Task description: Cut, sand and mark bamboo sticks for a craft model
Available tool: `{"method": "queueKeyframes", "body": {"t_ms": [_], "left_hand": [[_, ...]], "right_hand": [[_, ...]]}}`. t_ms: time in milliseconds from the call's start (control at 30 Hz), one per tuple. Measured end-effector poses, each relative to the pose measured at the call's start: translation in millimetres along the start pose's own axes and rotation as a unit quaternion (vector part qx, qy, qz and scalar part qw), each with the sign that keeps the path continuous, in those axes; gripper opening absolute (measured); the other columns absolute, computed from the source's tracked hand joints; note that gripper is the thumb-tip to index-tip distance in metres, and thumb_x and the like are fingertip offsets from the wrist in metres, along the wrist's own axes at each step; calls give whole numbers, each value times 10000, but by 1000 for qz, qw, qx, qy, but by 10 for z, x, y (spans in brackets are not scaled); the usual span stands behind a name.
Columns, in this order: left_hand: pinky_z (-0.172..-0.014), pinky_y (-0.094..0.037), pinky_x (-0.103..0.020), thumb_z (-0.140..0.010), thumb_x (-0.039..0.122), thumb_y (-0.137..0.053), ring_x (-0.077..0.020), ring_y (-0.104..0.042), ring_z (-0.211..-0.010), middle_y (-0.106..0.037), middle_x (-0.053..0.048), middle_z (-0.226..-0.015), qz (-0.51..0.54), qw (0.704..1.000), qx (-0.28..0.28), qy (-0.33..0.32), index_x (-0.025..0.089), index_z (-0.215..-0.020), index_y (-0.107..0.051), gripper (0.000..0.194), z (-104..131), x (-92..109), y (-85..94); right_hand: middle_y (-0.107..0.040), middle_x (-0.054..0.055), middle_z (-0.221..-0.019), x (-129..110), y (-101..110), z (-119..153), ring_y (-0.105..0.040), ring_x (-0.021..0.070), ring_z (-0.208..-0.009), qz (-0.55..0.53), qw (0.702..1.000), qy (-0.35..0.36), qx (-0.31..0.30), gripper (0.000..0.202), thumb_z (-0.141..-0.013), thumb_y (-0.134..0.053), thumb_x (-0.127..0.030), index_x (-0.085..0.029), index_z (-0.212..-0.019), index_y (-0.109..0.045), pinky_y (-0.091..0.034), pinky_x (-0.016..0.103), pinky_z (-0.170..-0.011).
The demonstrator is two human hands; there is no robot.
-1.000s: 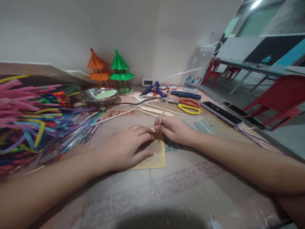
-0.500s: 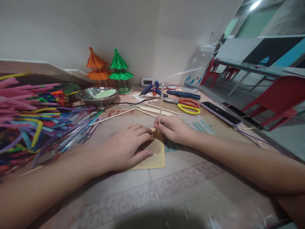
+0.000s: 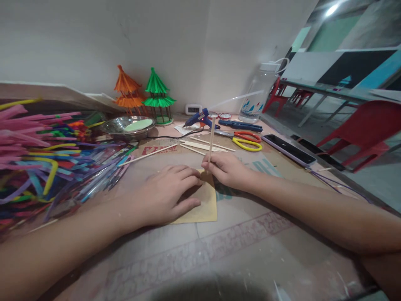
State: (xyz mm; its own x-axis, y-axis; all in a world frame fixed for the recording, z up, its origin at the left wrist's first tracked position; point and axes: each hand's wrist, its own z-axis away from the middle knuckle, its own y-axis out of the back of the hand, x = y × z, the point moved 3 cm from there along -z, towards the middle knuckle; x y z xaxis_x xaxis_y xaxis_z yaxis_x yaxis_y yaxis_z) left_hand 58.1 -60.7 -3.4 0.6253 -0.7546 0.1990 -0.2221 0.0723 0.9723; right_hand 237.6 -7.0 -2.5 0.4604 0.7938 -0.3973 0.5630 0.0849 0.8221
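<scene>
My right hand [image 3: 227, 169] pinches a thin wooden stick [image 3: 211, 138] that stands upright. The stick's lower end is near the top right corner of a yellow square sheet [image 3: 203, 207], though the fingers partly hide where it meets the sheet. Spread out flat, my left hand [image 3: 172, 190] lies over the left part of the sheet with fingers apart. Several loose wooden sticks [image 3: 200, 145] lie just beyond my hands, and one more stick [image 3: 150, 154] rests further left.
Pipe cleaners [image 3: 40, 154] pile up at left beside a metal bowl [image 3: 111, 126]. Orange [image 3: 127, 90] and green [image 3: 158, 94] model towers stand by the wall. A glue gun [image 3: 199, 117], scissors [image 3: 247, 144], pliers [image 3: 241, 126], bottle [image 3: 255, 94] and phone [image 3: 290, 149] sit at back and right.
The view has shifted very slightly. Both hands, the upright stick and the yellow sheet stay in nearly the same place.
</scene>
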Motion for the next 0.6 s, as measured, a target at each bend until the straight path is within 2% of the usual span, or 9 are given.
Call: {"method": "queueKeyframes", "body": {"t_ms": [133, 267, 433, 600], "left_hand": [[-1019, -445, -505, -974, 473, -485, -304, -562, -1175, -625, -117, -1262, 5, 1000, 3, -1, 192, -1231, -621, 405, 4, 0, 0], [-1030, -436, -512, -977, 476, -480, -305, -554, -1197, -616, -113, -1295, 1, 1000, 3, 0, 199, -1224, -626, 399, 8, -2, -3], [-1017, -444, -498, -976, 485, -481, -299, -564, -1182, -628, -106, -1271, 13, 1000, 9, -5, 209, -1233, -622, 403, 11, -9, -7], [-1041, -428, -481, -969, 481, -502, -296, -557, -1214, -624, -97, -1302, 14, 1000, 19, -5, 224, -1219, -630, 381, 15, -15, -8]], "right_hand": [[-724, 59, -841, -22, -22, -2, -656, 177, -809, -34, 998, 25, -36, 250, -985, -436, -279, -190, -860, -633, -466, 283, -771], [-720, 67, -844, -4, -4, -11, -647, 180, -790, -16, 1000, -1, -10, 230, -971, -439, -255, -178, -860, -626, -466, 289, -753], [-723, 53, -832, -29, -16, -8, -653, 173, -789, -42, 998, 10, -43, 242, -984, -432, -263, -190, -863, -628, -472, 287, -761], [-711, 58, -829, -9, -2, -16, -638, 180, -786, 4, 1000, -9, -20, 238, -977, -439, -275, -190, -848, -621, -456, 295, -760]]}}
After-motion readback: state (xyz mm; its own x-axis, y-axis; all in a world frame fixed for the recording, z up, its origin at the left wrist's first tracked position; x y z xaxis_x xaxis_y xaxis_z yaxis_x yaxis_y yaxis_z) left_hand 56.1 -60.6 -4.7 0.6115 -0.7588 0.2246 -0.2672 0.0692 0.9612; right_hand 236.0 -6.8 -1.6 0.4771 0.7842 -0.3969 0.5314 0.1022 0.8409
